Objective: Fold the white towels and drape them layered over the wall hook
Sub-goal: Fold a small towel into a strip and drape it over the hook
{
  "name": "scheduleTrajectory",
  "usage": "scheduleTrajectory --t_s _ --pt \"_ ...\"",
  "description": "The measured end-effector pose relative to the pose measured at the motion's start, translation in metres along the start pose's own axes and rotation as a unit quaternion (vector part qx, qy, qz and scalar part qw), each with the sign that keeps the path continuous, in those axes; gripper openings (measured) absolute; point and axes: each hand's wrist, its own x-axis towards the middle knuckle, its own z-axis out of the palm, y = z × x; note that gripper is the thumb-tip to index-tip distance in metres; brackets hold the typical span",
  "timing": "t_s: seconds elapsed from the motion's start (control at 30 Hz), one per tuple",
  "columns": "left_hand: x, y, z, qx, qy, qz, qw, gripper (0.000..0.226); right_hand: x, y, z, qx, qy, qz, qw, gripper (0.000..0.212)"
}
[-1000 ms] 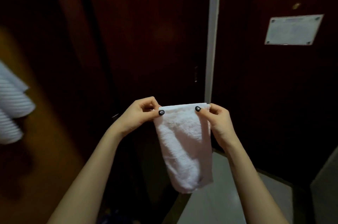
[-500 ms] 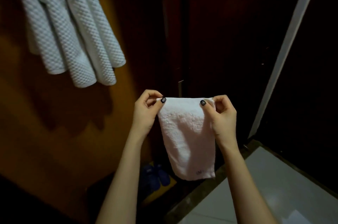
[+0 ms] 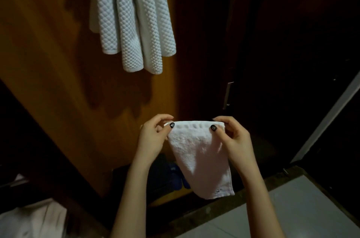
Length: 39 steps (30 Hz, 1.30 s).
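1. Where the amber-brown wooden wall panel (image 3: 48, 62) filled the left of the room, I saw just the one. The hook lay above what I could see.
2. Against the panel hung the white waffle-weave towels (image 3: 132, 23), already draped. I counted four overlapping lengths, though I could not tell how many separate towels they made. That part of the job looked done.
3. One small white terry-cloth towel (image 3: 200, 156) hung in the air below and to the right of those, well apart from them. It was folded to a narrow strip and dangled from its top edge. By my reckoning only lifting it and layering it over the hook remained.
4. Two hands held it. The left hand (image 3: 153, 138) pinched the top left corner between thumb and fingers, and the right hand (image 3: 231, 138) pinched the top right corner likewise.
5. Low down behind the strip sat dark blue slippers (image 3: 181, 177), seemingly one pair, partly hidden.
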Motion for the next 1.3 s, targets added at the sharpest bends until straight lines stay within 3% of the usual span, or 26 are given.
scheduleTrajectory --t_s 0.27,0.43,0.57,0.67,0.8,1.0,1.3 --pt "-0.019 0.009 0.003 0.001 -0.179 -0.05 0.983 0.045 -0.003 0.0 0.011 -0.005 -0.118 -0.014 0.993 0.014" --pt "-0.021 0.005 0.002 0.129 -0.143 0.024 0.981 0.01 -0.004 0.0 0.01 -0.018 -0.136 -0.01 0.991 0.014" --pt "-0.023 0.004 -0.004 0.132 -0.146 0.063 0.978 0.01 -0.004 -0.001 0.013 0.0 -0.093 0.015 0.996 0.014" --pt "-0.024 0.005 -0.01 0.147 -0.149 0.089 0.974 0.01 -0.002 -0.002 0.012 0.056 -0.097 0.084 0.99 0.012" --pt "-0.029 0.006 -0.018 0.09 -0.137 0.103 0.981 0.012 -0.004 -0.003 0.011 0.092 -0.138 0.124 0.978 0.003" --pt "-0.035 0.015 -0.02 0.021 -0.124 0.099 0.987 0.026 -0.011 -0.01 0.024 0.085 -0.131 0.095 0.983 0.014" --pt "-0.041 0.02 -0.024 -0.063 -0.124 0.115 0.984 0.016 -0.01 -0.017 0.041 0.125 -0.171 0.087 0.973 0.018"
